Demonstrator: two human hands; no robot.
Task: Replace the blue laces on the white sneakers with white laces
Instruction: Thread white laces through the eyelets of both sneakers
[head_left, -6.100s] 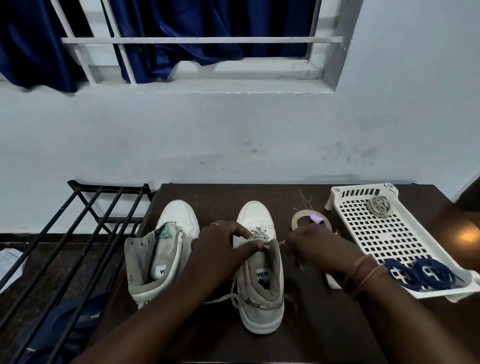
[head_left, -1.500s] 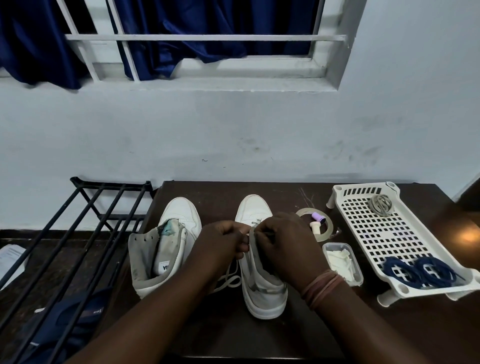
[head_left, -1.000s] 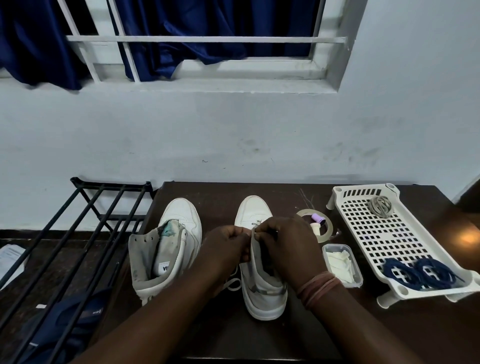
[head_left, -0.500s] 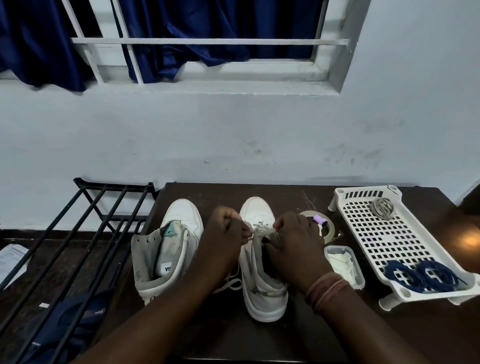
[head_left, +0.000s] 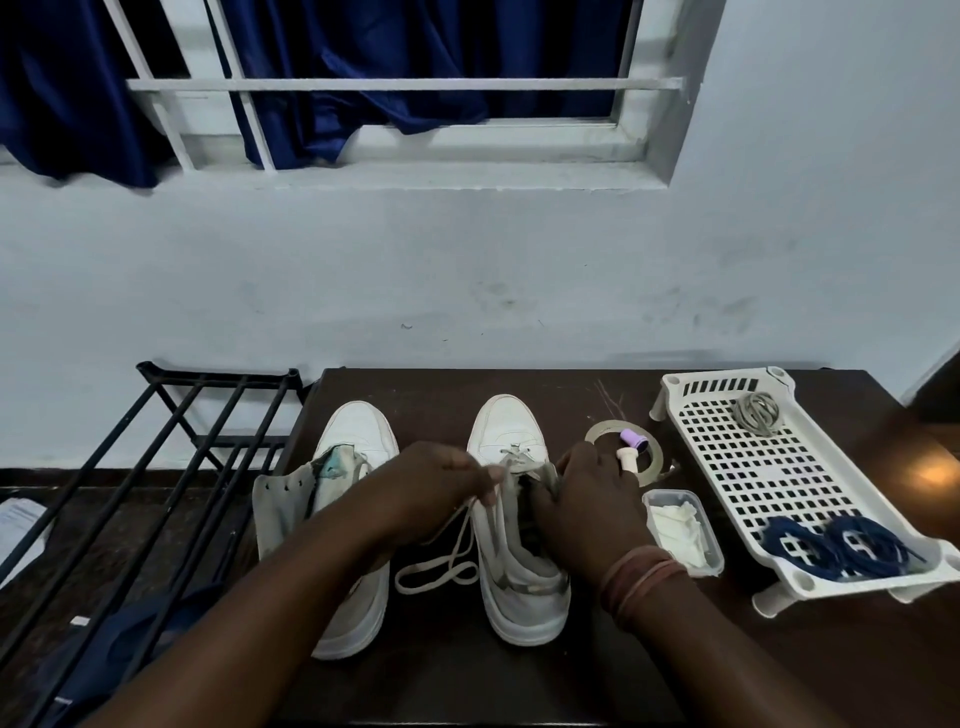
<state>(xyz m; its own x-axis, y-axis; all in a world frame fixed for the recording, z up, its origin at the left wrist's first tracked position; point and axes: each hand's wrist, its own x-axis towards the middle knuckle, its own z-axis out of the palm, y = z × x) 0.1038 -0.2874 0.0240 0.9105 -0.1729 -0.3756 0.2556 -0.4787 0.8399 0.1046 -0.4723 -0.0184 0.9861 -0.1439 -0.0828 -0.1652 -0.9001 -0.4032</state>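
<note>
Half a second ago your hands sat closer together over the eyelets; now your left hand (head_left: 441, 486) has drawn out toward 9 o'clock, its grip closed on the white lace (head_left: 457, 545), and a longer loop of slack lies on the desk (head_left: 447, 384) between the two shoes. That suggests one more crossing has just been pulled through, so lacing on the right sneaker (head_left: 511, 519) is under way but only its lowest eyelets are filled. Your right hand (head_left: 592, 509) steadies the tongue and collar at 3 o'clock of the eyelets; whether its grip pinches the other lace end I cannot tell, since the fingers are hidden. The left sneaker (head_left: 343, 499) stands unlaced, tongue flopped open. The blue laces (head_left: 836, 545) lie coiled in the white tray (head_left: 727, 447) at 3 o'clock.
</note>
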